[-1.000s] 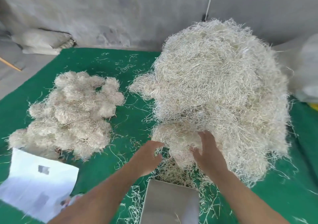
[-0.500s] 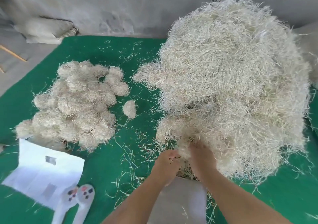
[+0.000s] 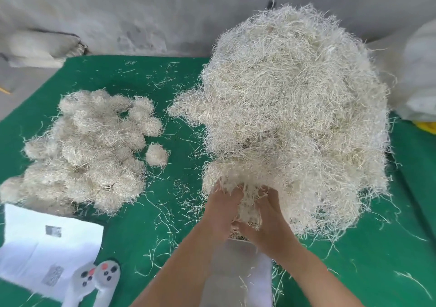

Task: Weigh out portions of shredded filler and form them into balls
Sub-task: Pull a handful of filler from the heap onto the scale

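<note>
— Green matting (image 3: 146, 212) covered the whole work surface, littered with stray pale strands. What stood on it?

— On the right, a big loose heap of shredded filler (image 3: 295, 108), cream-coloured and stringy, rising well above everything else. On the left, a mound of finished balls (image 3: 82, 151), with one single ball (image 3: 156, 154) lying just beside the mound's right edge, apart from the heap.

— And the hands?

— Both were at the near foot of the heap. The left hand (image 3: 224, 210) and the right hand (image 3: 266, 221) were pressed close together, fingers curled, clasping a tuft of filler (image 3: 249, 208) between them. The tuft ran on upward into the heap.

— Where was the scale?

— A grey metal pan (image 3: 238, 276) sat directly beneath the wrists, with a few strands on it. No display or numbers showed.

— Any writing to read?

— None legible. A white sheet (image 3: 47, 250) at the lower left carried two small grey patches, blurred beyond reading. Next to it lay a pair of white handheld controllers (image 3: 94, 283) with dark and red buttons, no brand visible.

— Anything behind?

— A grey concrete wall (image 3: 141, 11), a pale sack (image 3: 40, 49) at the far left, and white bagging (image 3: 420, 75) at the right edge.
</note>
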`<state>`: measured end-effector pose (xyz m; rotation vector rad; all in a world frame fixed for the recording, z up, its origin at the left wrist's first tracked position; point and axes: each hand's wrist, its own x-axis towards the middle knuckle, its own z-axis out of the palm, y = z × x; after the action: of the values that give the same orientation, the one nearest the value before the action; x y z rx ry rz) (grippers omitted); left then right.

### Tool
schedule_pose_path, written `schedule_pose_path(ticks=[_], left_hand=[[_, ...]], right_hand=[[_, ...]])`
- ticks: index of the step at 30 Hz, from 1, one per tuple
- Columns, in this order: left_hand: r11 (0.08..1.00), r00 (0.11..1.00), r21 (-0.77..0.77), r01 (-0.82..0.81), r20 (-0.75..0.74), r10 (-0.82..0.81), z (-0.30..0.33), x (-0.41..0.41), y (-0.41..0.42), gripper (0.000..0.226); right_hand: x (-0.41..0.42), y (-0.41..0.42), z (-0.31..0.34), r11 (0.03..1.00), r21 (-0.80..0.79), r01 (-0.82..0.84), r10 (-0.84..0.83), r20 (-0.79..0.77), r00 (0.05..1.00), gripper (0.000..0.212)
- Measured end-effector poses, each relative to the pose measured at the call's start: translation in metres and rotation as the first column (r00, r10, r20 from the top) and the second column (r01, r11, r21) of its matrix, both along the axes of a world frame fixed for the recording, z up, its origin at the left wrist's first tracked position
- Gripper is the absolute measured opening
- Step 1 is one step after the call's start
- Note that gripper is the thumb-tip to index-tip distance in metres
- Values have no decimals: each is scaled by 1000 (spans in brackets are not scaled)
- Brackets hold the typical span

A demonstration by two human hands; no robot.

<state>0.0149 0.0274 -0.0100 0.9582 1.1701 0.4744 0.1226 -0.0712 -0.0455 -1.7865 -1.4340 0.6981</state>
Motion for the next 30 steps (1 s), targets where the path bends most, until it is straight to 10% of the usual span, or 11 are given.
schedule_pose_path(ticks=[7,11,13,16,20,22,24,30], left_hand=[[993,991,-13,-114,75,114,16,-25,-4,26],[967,885,-254,-16,446,132,27,-57,9,61],[979,830,-173,108,557,7,37,-64,9,60],[986,781,-124,113,624,-11,43,-68,11,42],[947,929,94,307,186,-320,49,-54,1,24],[806,832,208,554,-138,-537,52,-45,-10,19],[747,772,219,628,-52,-633,48,-37,-20,32],[939,965,227,259,-104,-241,33,-41,-22,39]], right_hand=[[-9,-15,9,970,198,144,-84,-280,956,75],[12,-16,8,980,50,193,-199,221,955,102],[21,-12,3,970,-185,160,-50,491,870,82],[25,-3,6,947,-255,197,-135,240,961,23],[16,-4,35,977,-65,203,-210,-458,864,46],[12,-5,50,986,107,129,-19,-691,722,27],[11,-4,60,987,87,132,0,-836,549,36],[35,-12,59,996,-84,-6,-20,-300,954,77]])
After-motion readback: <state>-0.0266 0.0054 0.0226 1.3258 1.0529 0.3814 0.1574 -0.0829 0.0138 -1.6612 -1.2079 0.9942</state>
